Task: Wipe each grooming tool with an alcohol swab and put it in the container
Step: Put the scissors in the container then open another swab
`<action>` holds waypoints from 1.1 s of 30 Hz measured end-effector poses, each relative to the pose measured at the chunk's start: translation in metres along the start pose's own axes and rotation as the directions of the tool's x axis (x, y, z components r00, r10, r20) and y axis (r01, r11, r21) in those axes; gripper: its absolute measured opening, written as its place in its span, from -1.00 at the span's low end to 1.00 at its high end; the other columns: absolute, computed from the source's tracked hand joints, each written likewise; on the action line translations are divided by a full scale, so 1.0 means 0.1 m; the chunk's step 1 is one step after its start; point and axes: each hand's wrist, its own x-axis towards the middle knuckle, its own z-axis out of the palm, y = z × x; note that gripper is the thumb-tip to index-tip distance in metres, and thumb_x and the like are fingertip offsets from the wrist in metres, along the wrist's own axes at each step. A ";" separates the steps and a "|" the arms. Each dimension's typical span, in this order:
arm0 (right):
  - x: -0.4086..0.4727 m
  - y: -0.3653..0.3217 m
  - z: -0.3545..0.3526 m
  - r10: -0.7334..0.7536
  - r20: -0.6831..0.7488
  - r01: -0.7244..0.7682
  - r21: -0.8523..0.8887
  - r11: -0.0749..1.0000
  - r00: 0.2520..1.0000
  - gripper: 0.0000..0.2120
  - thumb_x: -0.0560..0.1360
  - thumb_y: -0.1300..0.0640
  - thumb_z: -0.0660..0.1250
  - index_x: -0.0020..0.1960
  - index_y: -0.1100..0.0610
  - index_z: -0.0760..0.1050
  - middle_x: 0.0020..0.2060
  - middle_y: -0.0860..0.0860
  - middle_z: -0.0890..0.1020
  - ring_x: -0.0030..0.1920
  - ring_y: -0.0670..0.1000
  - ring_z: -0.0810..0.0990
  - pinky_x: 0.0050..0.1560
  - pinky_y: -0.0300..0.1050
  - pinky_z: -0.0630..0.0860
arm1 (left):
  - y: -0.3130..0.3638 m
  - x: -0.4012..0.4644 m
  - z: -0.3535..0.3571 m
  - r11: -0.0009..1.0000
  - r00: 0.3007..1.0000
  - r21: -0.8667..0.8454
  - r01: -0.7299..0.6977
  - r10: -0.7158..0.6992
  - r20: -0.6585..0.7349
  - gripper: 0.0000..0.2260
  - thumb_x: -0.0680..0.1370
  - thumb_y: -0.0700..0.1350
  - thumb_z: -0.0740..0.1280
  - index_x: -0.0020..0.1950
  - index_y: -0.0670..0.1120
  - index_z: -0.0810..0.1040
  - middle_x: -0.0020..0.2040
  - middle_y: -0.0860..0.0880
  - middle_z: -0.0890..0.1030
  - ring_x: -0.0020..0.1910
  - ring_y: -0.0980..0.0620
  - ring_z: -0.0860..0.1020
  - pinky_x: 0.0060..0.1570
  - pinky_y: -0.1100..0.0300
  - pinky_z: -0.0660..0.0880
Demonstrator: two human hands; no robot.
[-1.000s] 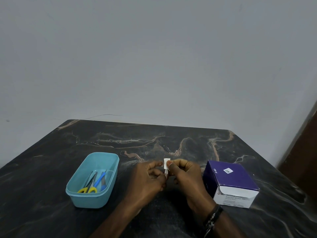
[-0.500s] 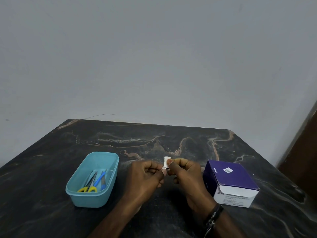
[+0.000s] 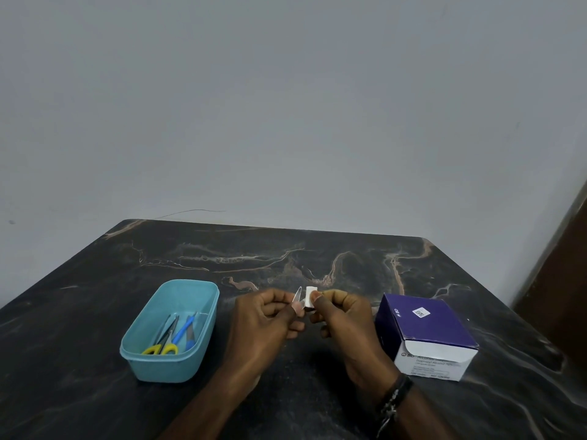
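My left hand (image 3: 263, 319) pinches a small pointed metal grooming tool (image 3: 297, 295) whose tip sticks up above the fingers. My right hand (image 3: 340, 315) pinches a folded white alcohol swab (image 3: 309, 295) right beside that tip; whether swab and tool touch is unclear. Both hands are held above the table's middle. The light blue plastic container (image 3: 139, 360) stands to the left and holds yellow-handled scissors (image 3: 160, 348), a blue-handled tool (image 3: 182, 332) and another metal tool.
A purple and white box of alcohol swabs (image 3: 425, 335) stands to the right of my right hand on the dark marbled table (image 3: 317, 258). A grey wall rises behind the table. A brown wooden surface (image 3: 568, 287) is at the far right edge.
The metal tool's tip, hidden by the swab before, now shows to the left of the swab. The hands have shifted slightly apart.
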 end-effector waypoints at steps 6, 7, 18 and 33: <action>0.02 -0.04 -0.04 0.061 -0.031 -0.060 0.023 0.998 0.998 -0.78 0.54 0.21 0.30 -0.24 0.19 0.63 -0.40 0.01 0.67 -0.36 -0.11 0.56 -0.37 -0.29 0.42 | 0.02 -0.01 0.00 0.999 0.993 -0.035 -0.011 0.015 0.114 -0.95 0.52 -0.29 0.37 -0.08 -0.16 0.58 -0.20 -0.13 0.72 -0.28 -0.11 0.69 -0.25 0.12 0.63; 0.02 -0.04 -0.04 0.075 -0.039 -0.074 0.025 0.997 0.996 -0.78 0.54 0.21 0.30 -0.25 0.20 0.63 -0.41 0.01 0.66 -0.35 -0.09 0.56 -0.37 -0.27 0.41 | 0.03 -0.02 0.00 0.999 0.990 -0.045 -0.003 0.009 0.139 -0.95 0.52 -0.30 0.37 -0.08 -0.18 0.58 -0.20 -0.14 0.71 -0.28 -0.11 0.69 -0.25 0.12 0.63; 0.03 -0.02 -0.03 0.063 -0.096 -0.050 0.131 0.990 0.993 -0.78 0.53 0.19 0.33 -0.27 0.23 0.59 -0.35 0.14 0.66 -0.34 -0.01 0.60 -0.35 -0.19 0.49 | 0.12 -0.05 0.01 0.959 0.967 -0.221 0.177 -0.127 0.221 -0.85 0.46 -0.22 0.44 -0.06 -0.30 0.63 -0.18 -0.21 0.71 -0.15 -0.14 0.70 -0.13 0.10 0.66; 0.02 0.02 -0.05 0.035 0.102 -0.042 0.059 0.997 0.994 -0.87 0.44 0.20 0.46 -0.18 0.28 0.64 -0.32 0.11 0.70 -0.36 -0.10 0.63 -0.33 -0.31 0.49 | 0.06 -0.02 -0.05 0.947 0.973 -0.248 0.204 -0.168 0.160 -0.77 0.44 -0.42 0.41 0.06 -0.26 0.59 -0.17 -0.22 0.72 -0.21 -0.14 0.71 -0.28 0.15 0.64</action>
